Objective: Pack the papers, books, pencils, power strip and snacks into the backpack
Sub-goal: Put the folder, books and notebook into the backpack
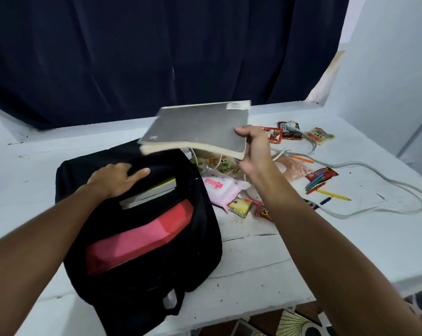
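Head view: the right hand (254, 146) is gripping a grey-covered book (195, 128) in the air above the black backpack (142, 238). The left hand (115, 179) is grasping the backpack's opening rim. Snacks, pencils (326, 187) and a grey cable (374, 209) are lying on the scuffed white table (277, 251), with a dark curtain (156, 49) hanging behind.

place: a room in a home, likely a study corner | signs: rough white-painted bench (265, 251) against a pale wall (386, 69) | dark blue curtain (132, 57) across the upper frame | patterned floor tiles (294, 323) at the lower right | snack packets (292, 132) and pencils (333, 194) strewn about
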{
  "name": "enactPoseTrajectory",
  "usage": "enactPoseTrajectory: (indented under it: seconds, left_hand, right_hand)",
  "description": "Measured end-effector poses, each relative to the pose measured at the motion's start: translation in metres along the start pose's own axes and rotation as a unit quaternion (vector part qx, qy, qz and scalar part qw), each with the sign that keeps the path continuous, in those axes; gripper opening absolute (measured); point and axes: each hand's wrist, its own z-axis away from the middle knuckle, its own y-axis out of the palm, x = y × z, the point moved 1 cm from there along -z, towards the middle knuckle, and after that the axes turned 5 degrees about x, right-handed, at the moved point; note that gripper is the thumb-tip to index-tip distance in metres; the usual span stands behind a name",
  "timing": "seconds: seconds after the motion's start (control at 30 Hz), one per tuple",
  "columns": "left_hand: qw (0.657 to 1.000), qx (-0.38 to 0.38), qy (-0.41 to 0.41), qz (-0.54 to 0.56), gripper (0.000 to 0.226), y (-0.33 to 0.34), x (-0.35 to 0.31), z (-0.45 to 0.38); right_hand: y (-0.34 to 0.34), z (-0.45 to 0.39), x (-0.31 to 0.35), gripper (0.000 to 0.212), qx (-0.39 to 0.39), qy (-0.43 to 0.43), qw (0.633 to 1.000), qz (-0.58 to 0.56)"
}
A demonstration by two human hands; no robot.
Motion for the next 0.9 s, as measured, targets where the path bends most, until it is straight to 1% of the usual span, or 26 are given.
enactPoseTrajectory:
  seconds: [0.03,0.1,0.13,0.17,0.2,0.27,0.3,0.33,0.37,0.4,0.43,0.5,0.53,0.6,0.67,0.73,0.77,0.83,0.87,0.9]
  left_hand:
    - [1.0,0.02,0.009,0.013,0.057,0.003,0.012,-0.011]
    - [0.997,0.056,0.033,0.037,0.056,0.0,0.026,-0.02]
    - [0.996,0.063,0.052,0.038,0.052,-0.007,0.024,-0.016]
    - [0.995,0.061,0.075,0.036,0.048,-0.013,0.019,-0.013]
    - [0.995,0.06,0.082,0.025,0.054,-0.021,0.012,-0.008]
    - [0.995,0.042,0.083,0.024,0.085,-0.035,-0.001,0.0]
    - [0.995,0.039,0.091,0.028,0.098,-0.038,0.0,-0.005]
    - [0.994,0.039,0.092,0.035,0.104,-0.044,0.0,-0.006]
    - [0.994,0.031,0.1,0.031,0.103,-0.048,0.0,-0.01]
    - [0.994,0.023,0.102,0.031,0.096,-0.052,-0.002,-0.008]
    - [0.994,0.005,0.107,0.023,0.087,-0.056,-0.003,-0.008]
    - [0.993,-0.042,0.108,-0.001,0.069,-0.063,-0.005,-0.011]
    - [0.993,-0.059,0.101,-0.007,0.066,-0.066,-0.006,-0.012]
    - [0.992,-0.085,0.097,-0.01,0.067,-0.072,-0.005,-0.016]
    - [0.987,-0.114,0.115,-0.022,0.068,-0.077,-0.007,-0.016]
    - [0.982,-0.132,0.13,-0.028,0.067,-0.081,-0.008,-0.012]
    - [0.98,-0.137,0.138,-0.03,0.067,-0.081,-0.008,-0.012]
    - [0.98,-0.134,0.141,-0.03,0.068,-0.083,-0.007,-0.009]
    - [0.981,-0.131,0.144,-0.03,0.069,-0.082,-0.008,-0.008]
    - [0.98,-0.129,0.149,-0.027,0.07,-0.081,-0.007,-0.009]
  right_hand:
    - [0.001,0.003,-0.007,0.015,0.054,0.052,0.997,-0.001]
    - [-0.001,0.006,-0.021,0.041,0.16,0.136,0.977,0.025]
    - [-0.003,0.007,-0.028,0.049,0.204,0.175,0.963,0.027]
    - [-0.006,0.008,-0.037,0.056,0.228,0.213,0.95,0.026]
    - [-0.01,0.009,-0.046,0.065,0.239,0.243,0.94,0.021]
    - [-0.012,0.012,-0.065,0.08,0.237,0.269,0.933,0.033]
    - [-0.01,0.016,-0.074,0.083,0.224,0.267,0.936,0.05]
    - [-0.007,0.017,-0.082,0.077,0.208,0.263,0.941,0.055]
    - [-0.003,0.019,-0.089,0.06,0.181,0.255,0.948,0.049]
    - [0.004,0.021,-0.094,0.039,0.152,0.243,0.957,0.043]
    - [0.011,0.022,-0.099,0.028,0.123,0.229,0.965,0.036]
    - [0.032,0.029,-0.109,0.032,0.077,0.209,0.975,0.022]
    - [0.042,0.034,-0.118,0.032,0.051,0.204,0.978,0.008]
    - [0.061,0.044,-0.139,0.03,-0.028,0.204,0.978,-0.03]
    - [0.078,0.055,-0.162,0.024,-0.097,0.199,0.971,-0.086]
    - [0.09,0.057,-0.18,0.016,-0.154,0.177,0.963,-0.13]
    - [0.097,0.055,-0.186,0.019,-0.177,0.156,0.962,-0.14]
    - [0.108,0.045,-0.196,0.027,-0.202,0.104,0.966,-0.123]
    - [0.111,0.039,-0.199,0.03,-0.194,0.092,0.973,-0.086]
    - [0.114,0.035,-0.203,0.032,-0.171,0.1,0.979,-0.037]
